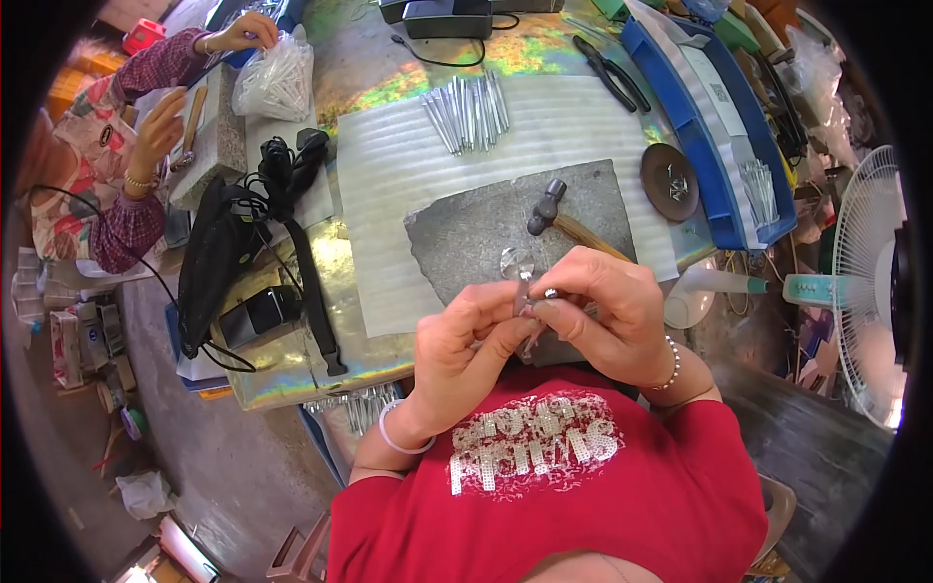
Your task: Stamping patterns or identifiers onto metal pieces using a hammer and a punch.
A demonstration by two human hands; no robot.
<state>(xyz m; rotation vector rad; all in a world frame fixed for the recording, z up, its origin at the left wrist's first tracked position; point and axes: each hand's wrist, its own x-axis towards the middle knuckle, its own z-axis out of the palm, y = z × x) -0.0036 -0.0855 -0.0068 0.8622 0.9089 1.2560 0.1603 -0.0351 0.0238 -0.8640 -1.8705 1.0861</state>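
Just over the near edge of a grey stone slab (447,233), my two hands meet around a small shiny metal piece with a round, glinting head (516,262). My left hand (465,335) pinches its lower part between thumb and fingers. Closed on the same piece from the other side is my right hand (612,309). A tiny silver and dark bit (551,293) shows at my right fingertips; its kind is too small to tell. On the slab, beyond my hands, lies a hammer (550,206) with a wooden handle partly behind my right hand.
Thin silver rods (466,115) lie on white foam sheeting (374,194). Pliers (612,76), a brown dish (669,183) of small parts and a blue bin (714,199) stand right, near a fan (865,287). Left are a black bag (214,262) and a co-worker's hand (243,34) at a plastic bag (275,78).
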